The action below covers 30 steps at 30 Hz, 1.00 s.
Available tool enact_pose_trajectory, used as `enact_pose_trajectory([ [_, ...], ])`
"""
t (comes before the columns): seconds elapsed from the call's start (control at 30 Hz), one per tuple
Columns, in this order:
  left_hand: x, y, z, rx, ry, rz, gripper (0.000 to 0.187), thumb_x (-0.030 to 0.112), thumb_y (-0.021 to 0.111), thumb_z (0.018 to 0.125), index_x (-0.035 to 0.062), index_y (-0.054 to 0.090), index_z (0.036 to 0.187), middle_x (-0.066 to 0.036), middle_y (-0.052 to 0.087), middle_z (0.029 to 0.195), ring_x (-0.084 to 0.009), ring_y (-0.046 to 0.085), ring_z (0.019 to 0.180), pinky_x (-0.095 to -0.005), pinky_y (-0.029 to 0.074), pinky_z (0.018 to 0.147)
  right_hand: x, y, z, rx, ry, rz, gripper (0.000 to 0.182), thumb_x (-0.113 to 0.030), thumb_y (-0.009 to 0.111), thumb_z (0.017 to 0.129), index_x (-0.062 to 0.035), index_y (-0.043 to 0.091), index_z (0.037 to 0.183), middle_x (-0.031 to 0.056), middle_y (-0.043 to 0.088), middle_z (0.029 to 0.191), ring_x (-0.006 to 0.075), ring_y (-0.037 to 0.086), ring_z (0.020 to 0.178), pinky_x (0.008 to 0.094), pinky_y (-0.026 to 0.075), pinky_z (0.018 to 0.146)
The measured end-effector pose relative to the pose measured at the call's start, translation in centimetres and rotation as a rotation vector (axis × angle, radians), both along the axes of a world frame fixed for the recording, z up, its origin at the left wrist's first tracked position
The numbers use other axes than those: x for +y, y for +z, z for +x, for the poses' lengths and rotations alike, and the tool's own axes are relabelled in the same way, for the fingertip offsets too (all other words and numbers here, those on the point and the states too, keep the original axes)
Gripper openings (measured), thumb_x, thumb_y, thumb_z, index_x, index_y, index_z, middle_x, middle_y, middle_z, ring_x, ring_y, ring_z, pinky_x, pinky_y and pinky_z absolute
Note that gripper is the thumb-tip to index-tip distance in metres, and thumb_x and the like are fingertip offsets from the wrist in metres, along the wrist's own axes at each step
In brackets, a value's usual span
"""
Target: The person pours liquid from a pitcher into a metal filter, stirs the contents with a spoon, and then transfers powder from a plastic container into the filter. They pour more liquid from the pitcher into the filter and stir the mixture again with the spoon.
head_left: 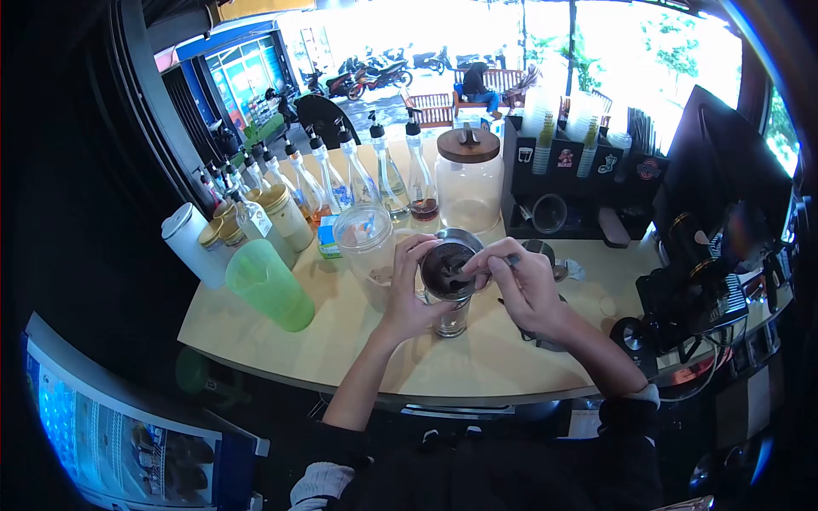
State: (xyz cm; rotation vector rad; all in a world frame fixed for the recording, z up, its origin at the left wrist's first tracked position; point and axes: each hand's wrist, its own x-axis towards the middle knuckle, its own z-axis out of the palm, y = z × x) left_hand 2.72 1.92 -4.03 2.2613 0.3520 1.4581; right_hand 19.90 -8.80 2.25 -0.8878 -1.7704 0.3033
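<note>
My left hand (407, 294) is wrapped round the side of a round metal cup (460, 235), which looks like a coffee dripper. Dark, grainy contents like coffee grounds (445, 260) fill it. Directly beneath is a clear drinking glass (452, 322); whether cup and glass touch is hidden by my fingers. Pinched in my right hand (530, 289) is a thin metal spoon (512, 259), its lower end down in the dark contents. A clear plastic jar (366, 255) stands just left of my left hand.
A green translucent pitcher (271, 287) leans in view at left on the wooden counter (375, 362). Several pump bottles (390, 183) line the back, beside a big wood-lidded jar (469, 187). At right are a black cup organizer (588, 183) and a dark machine (694, 298).
</note>
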Motion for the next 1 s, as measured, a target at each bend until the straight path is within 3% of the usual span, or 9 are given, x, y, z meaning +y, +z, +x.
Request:
enact_pose_trajectory([
  [0.1, 0.3, 0.0, -0.2, 0.029, -0.009, 0.001, 0.088, 0.01, 0.085, 0.051, 0.01, 0.044, 0.129, -0.013, 0.041, 0.129, -0.0316, 0.042, 0.124, -0.0408, 0.039, 0.105, 0.5, 0.0, 0.4, 0.063, 0.041, -0.024, 0.016, -0.006, 0.042, 0.099, 0.0026, 0.055, 0.1, 0.0083, 0.066, 0.085, 0.0107, 0.062, 0.069, 0.0257, 0.051, 0.065],
  [0.17, 0.5, 0.2, -0.6, 0.053, -0.018, -0.007, 0.089, 0.01, 0.086, 0.051, 0.0098, 0.044, 0.129, -0.013, 0.041, 0.129, -0.0315, 0.042, 0.124, -0.0408, 0.039, 0.105, 0.9, 0.3, 1.6, 0.139, 0.108, -0.216, 0.019, -0.011, 0.041, 0.101, 0.0029, 0.054, 0.1, 0.0079, 0.067, 0.088, 0.0092, 0.06, 0.069, 0.0253, 0.051, 0.066],
  [0.33, 0.7, 0.9, -1.0, 0.115, -0.046, -0.011, 0.09, 0.012, 0.086, 0.051, 0.0094, 0.043, 0.13, -0.013, 0.039, 0.131, -0.0314, 0.039, 0.126, -0.0411, 0.038, 0.105, 2.2, 0.9, 2.6, 0.276, 0.157, -0.163, 0.027, -0.013, 0.037, 0.103, 0.0023, 0.057, 0.092, 0.0083, 0.067, 0.087, 0.0082, 0.059, 0.07, 0.0241, 0.05, 0.067],
  [0.43, 0.8, 1.3, -0.9, 0.133, -0.085, -0.031, 0.089, 0.013, 0.085, 0.053, 0.0094, 0.043, 0.13, -0.014, 0.038, 0.131, -0.0322, 0.039, 0.126, -0.0417, 0.037, 0.105, 2.5, 1.1, 3.0, 0.143, 0.193, -0.277, 0.027, -0.013, 0.038, 0.103, 0.0029, 0.057, 0.092, 0.0085, 0.067, 0.088, 0.0083, 0.059, 0.07, 0.0239, 0.05, 0.068],
  [0.57, 0.7, 1.9, -1.1, 0.174, -0.102, -0.028, 0.086, 0.015, 0.084, 0.056, 0.01, 0.042, 0.131, -0.014, 0.037, 0.132, -0.0326, 0.037, 0.127, -0.0428, 0.035, 0.106, 3.3, 1.6, 3.2, 0.19, 0.19, -0.217, 0.028, -0.014, 0.039, 0.102, 0.0033, 0.057, 0.091, 0.007, 0.067, 0.087, 0.0077, 0.058, 0.069, 0.0236, 0.05, 0.067],
  [0.67, 0.7, 1.8, -1.2, 0.216, -0.082, -0.008, 0.085, 0.016, 0.083, 0.057, 0.011, 0.042, 0.132, -0.013, 0.037, 0.132, -0.0329, 0.036, 0.128, -0.0438, 0.032, 0.107, 3.2, 2.1, 2.7, 0.087, 0.227, -0.273, 0.028, -0.014, 0.04, 0.102, 0.0036, 0.058, 0.089, 0.0059, 0.066, 0.084, 0.0075, 0.058, 0.069, 0.0233, 0.049, 0.065],
  [0.77, 0.7, 2.0, -1.3, 0.234, -0.071, -0.008, 0.085, 0.017, 0.082, 0.057, 0.0122, 0.042, 0.132, -0.012, 0.036, 0.133, -0.0331, 0.035, 0.129, -0.0445, 0.03, 0.107, 4.1, 2.3, 4.0, 0.088, 0.221, -0.261, 0.024, -0.016, 0.039, 0.103, 0.0023, 0.052, 0.094, 0.0131, 0.065, 0.092, 0.0126, 0.061, 0.077, 0.0263, 0.051, 0.07],
  [0.87, 0.7, 1.9, -1.5, 0.239, -0.049, -0.017, 0.085, 0.018, 0.082, 0.057, 0.0132, 0.043, 0.132, -0.011, 0.037, 0.133, -0.0332, 0.036, 0.129, -0.0451, 0.029, 0.107, 4.3, 1.8, 3.4, 0.193, 0.273, -0.218, 0.03, -0.018, 0.04, 0.103, 0.0026, 0.058, 0.09, 0.0064, 0.067, 0.087, 0.0076, 0.058, 0.07, 0.023, 0.048, 0.066],
  [1.0, 0.5, 2.1, -1.3, 0.224, 0.002, -0.034, 0.084, 0.02, 0.084, 0.057, 0.0121, 0.044, 0.13, -0.011, 0.04, 0.131, -0.0325, 0.039, 0.126, -0.0446, 0.032, 0.105, 3.2, 1.4, 3.1, 0.223, 0.278, -0.256, 0.028, -0.02, 0.039, 0.103, 0.0013, 0.056, 0.097, 0.0112, 0.066, 0.095, 0.0111, 0.06, 0.072, 0.0263, 0.05, 0.07],
])
